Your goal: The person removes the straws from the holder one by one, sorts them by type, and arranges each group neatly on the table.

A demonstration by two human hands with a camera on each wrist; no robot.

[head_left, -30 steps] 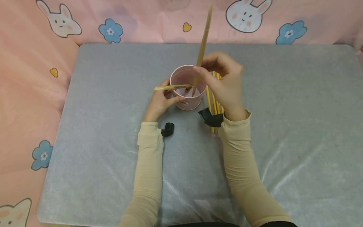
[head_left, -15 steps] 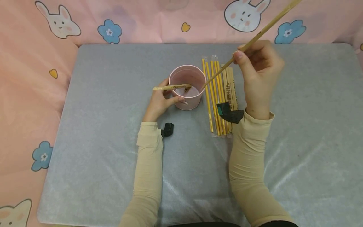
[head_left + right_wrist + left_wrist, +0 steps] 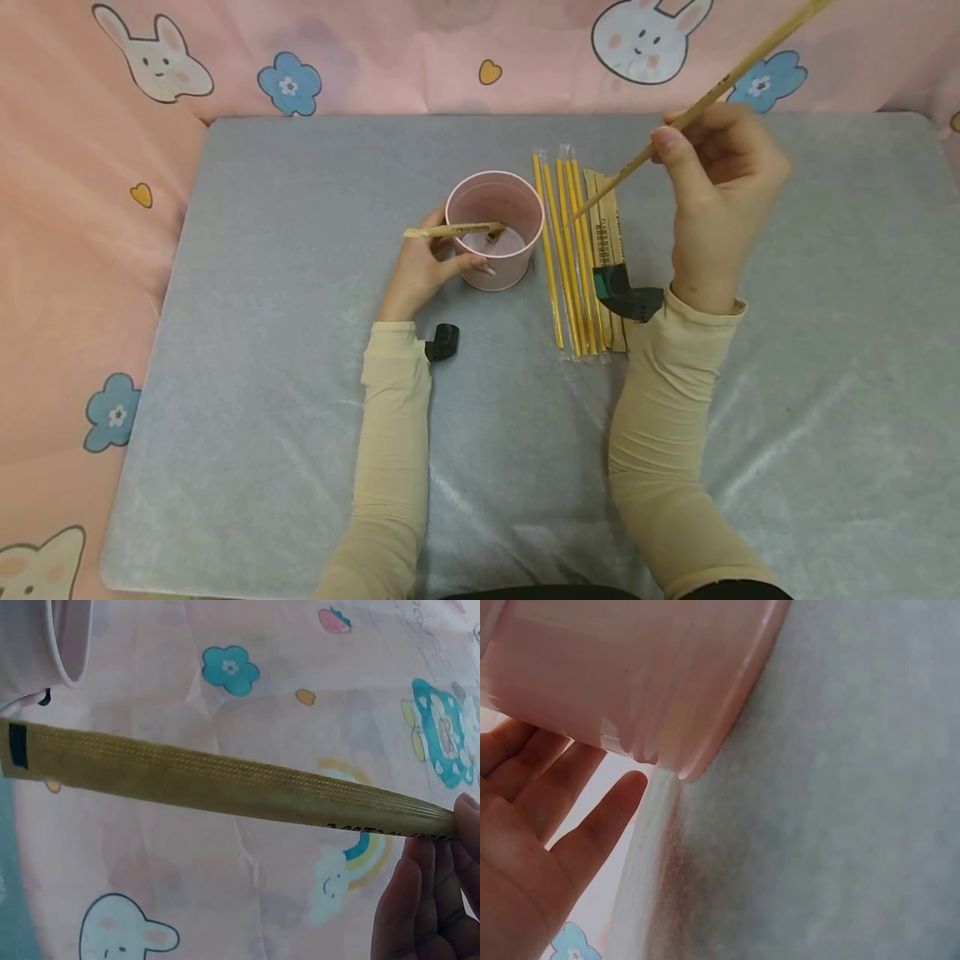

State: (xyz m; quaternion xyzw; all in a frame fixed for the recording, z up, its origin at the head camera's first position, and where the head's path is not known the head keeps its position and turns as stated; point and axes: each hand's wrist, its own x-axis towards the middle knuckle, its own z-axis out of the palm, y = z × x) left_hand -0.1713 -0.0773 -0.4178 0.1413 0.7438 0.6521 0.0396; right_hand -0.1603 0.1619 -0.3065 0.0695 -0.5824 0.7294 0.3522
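Observation:
A pink cup (image 3: 496, 275) stands on the table, and my left hand (image 3: 420, 271) grips it from the left, thumb at the front and fingers behind. In the left wrist view, fingers (image 3: 592, 821) lie along the cup wall (image 3: 630, 667). A paper-wrapped straw (image 3: 450, 232) leans inside the cup, its upper end sticking out over the left rim. Right of the cup, my right hand (image 3: 723, 171) pinches another paper-wrapped straw (image 3: 697, 104) between thumb and fingers. That straw slants in the air, its lower end overlapping the row on the table; its printed flat wrapper (image 3: 187, 776) shows in the right wrist view.
Several yellow straws (image 3: 561, 267) in clear wrappers lie side by side right of the cup. Brown paper-wrapped straws (image 3: 603, 212) lie alongside them. A grey cloth (image 3: 262, 333) covers the table, and a pink patterned curtain (image 3: 405, 58) hangs behind it.
The right hand has moved right with its straw, whose lower end has come out of the cup and over the row of straws. The left hand and cup have stayed put.

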